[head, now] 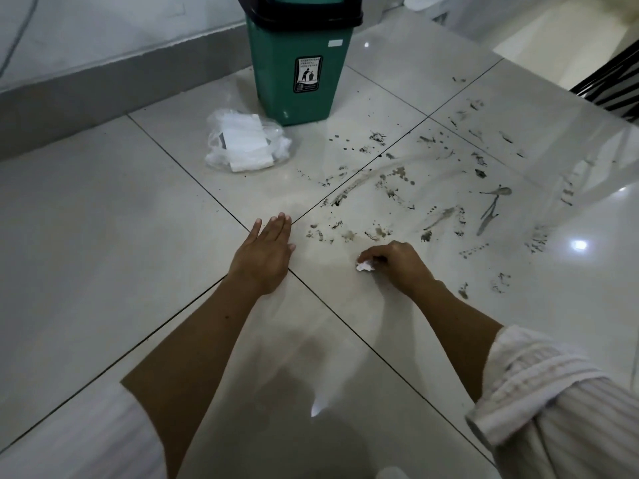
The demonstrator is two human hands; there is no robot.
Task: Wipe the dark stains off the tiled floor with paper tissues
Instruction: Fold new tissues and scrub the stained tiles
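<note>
While the left hand [264, 252] lies flat on the tiled floor [103, 236], fingers straight, holding nothing, the right hand [397, 262] pinches one crumpled tissue [365, 267] against the tile, just below the nearest dark stains [397, 188]. Risk: a wad that small likely saturates and smears wet marks instead of lifting them; the propping left palm could slip on the glossy tile. Count: one bag of spare tissues [247, 141], one green bin [301, 63], one tissue in use, stains too many to count, spread right.
</note>
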